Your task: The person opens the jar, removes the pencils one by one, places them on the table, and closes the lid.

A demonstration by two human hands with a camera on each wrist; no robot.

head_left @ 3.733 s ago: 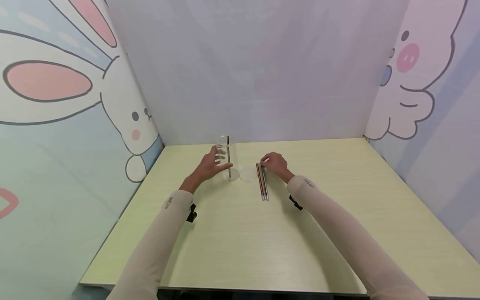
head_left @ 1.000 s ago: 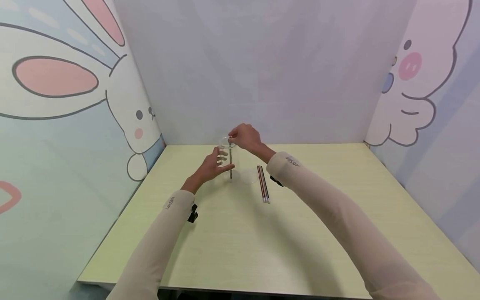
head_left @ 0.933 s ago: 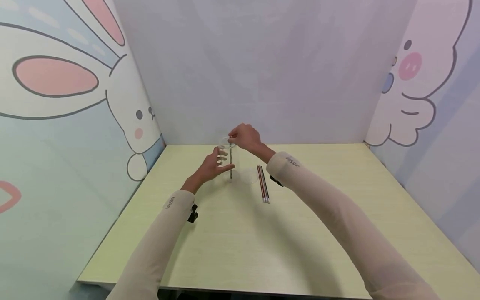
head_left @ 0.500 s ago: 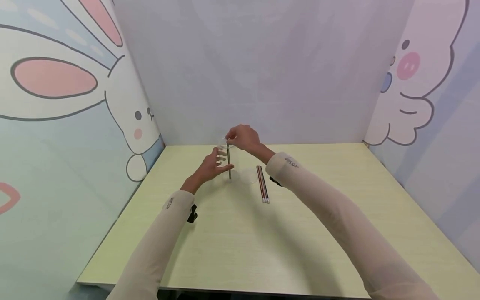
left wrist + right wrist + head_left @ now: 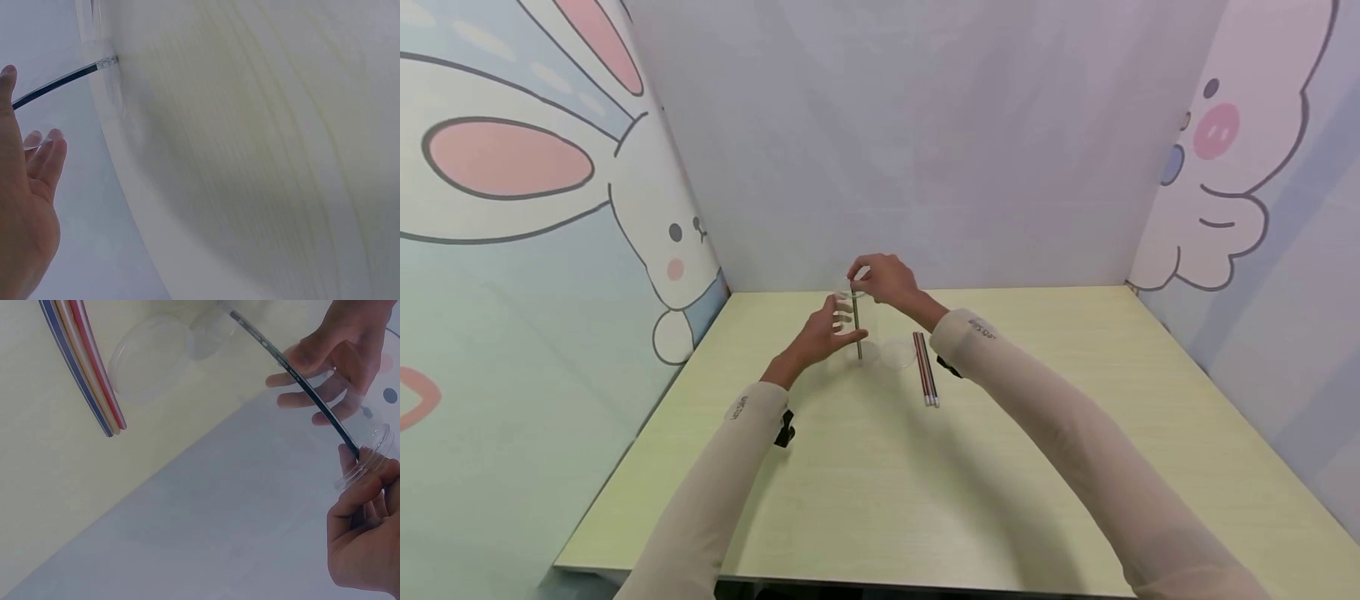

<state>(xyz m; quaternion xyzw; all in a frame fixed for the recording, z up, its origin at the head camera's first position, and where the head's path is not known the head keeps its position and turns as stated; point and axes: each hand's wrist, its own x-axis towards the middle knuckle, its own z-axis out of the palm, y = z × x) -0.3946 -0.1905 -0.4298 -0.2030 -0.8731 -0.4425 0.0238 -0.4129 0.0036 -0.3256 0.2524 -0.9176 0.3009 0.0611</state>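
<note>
A clear jar (image 5: 382, 436) stands upright near the back of the table. My left hand (image 5: 817, 337) holds it from the left, thumb and fingers spread around its wall. Inside leans a dark pencil (image 5: 857, 315), its silver-banded end down on the jar's bottom in the left wrist view. My right hand (image 5: 887, 278) is at the jar's mouth and pinches the pencil's upper end between thumb and finger. Whether a second pencil lies behind this one, I cannot tell. Right of the jar, three pencils (image 5: 84, 369) in blue, orange and red lie side by side on the table.
A round clear lid (image 5: 897, 353) lies flat between the jar and the loose pencils. The pale table (image 5: 850, 492) ends at a grey back wall (image 5: 917, 167), close behind the jar. Side walls with cartoon animals flank it.
My right hand has gone from the loose pencils to the jar's mouth. In the last second it has shifted slightly left and down, and the pencil's top has tilted left. My left hand has stayed on the jar.
</note>
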